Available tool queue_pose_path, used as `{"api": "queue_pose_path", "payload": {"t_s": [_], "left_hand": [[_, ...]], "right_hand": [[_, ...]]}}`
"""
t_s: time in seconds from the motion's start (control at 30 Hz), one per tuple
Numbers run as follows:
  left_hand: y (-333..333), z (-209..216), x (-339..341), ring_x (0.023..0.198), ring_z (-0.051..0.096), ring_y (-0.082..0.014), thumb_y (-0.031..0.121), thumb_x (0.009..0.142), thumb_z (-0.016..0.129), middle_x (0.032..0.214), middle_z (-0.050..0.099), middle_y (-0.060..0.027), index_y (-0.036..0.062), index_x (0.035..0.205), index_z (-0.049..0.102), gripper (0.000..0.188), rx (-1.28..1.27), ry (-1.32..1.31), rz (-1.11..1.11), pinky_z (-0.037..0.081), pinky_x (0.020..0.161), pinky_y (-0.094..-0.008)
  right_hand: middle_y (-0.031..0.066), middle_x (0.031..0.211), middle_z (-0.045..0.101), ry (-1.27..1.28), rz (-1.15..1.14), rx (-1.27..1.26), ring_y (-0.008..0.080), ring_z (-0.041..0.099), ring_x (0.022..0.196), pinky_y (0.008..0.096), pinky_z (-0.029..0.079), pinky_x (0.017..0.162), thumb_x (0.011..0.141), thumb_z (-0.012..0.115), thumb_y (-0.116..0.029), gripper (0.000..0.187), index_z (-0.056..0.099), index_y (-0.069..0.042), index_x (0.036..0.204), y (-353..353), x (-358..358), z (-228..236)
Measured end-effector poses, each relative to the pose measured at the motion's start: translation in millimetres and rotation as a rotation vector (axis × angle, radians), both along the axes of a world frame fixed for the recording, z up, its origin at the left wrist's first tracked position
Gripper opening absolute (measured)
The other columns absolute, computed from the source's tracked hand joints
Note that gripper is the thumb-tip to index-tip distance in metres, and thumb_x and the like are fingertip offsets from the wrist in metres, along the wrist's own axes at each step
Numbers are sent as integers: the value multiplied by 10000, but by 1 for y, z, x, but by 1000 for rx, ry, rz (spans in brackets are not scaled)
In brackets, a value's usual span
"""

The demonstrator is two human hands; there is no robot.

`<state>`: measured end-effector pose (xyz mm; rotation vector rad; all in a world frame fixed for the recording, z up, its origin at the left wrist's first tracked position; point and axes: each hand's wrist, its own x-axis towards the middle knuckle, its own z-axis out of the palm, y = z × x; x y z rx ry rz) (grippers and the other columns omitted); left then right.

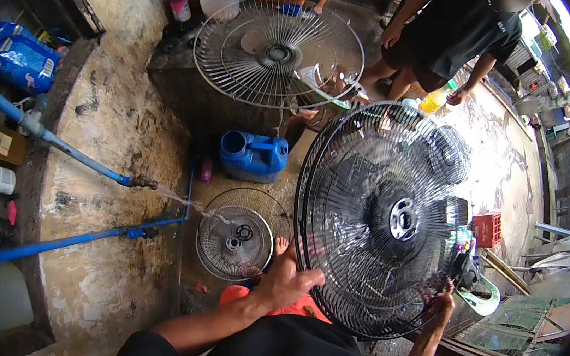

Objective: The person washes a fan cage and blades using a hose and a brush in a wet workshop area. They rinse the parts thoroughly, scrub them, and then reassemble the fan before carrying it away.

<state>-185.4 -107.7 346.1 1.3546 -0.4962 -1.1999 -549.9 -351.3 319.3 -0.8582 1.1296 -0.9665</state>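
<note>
1. Head view, left hand: the left hand [287,286] grips the near left rim of a black fan guard [384,219], its thumb on the facing side; its fingers, curled in behind the wires, are partly hidden and blurred.
2. Head view, right hand: the right hand [443,304] is closed around the lower right rim of the same guard, fingers bent over the wires.
3. Head view, held thing: the black fan guard is tilted in front of the person, right of centre, its ringed hub showing.
4. Head view, floor: left of the held guard, a smaller round guard [234,242] lies on the wet ground. Water [184,199] pours toward it from a tap [143,183] on a blue pipe [45,133]. A blue jug [254,156] stands just beyond.
5. Head view, surroundings: a pale wire guard [277,53] is beyond the jug. A co-worker in a black shirt [464,17] leans at upper right; a red crate [488,230] sits at right.
</note>
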Motion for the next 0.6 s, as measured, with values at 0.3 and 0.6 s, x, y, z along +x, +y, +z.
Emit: {"api": "queue_pose_path", "payload": {"t_s": [0.3,0.6], "left_hand": [[-43,51,140,914,687,-199,87,834,482,1062,693,-127,-40,1094,627,324,-182,-220,399,557,802,-329],[-52,18,337,863,636,-226,290,757,611,924,678,-107,24,907,667,311,258,-507,780,492,728,-345]], "right_hand": [[178,1266,582,-257,359,-184,377,613,1086,501,553,906,855,560,-175,531,441,-55,1359,-148,201,65],[66,860,524,-52,635,-337,215,562,763,364,496,589,776,568,-123,262,543,-70,1032,-213,495,35]]}}
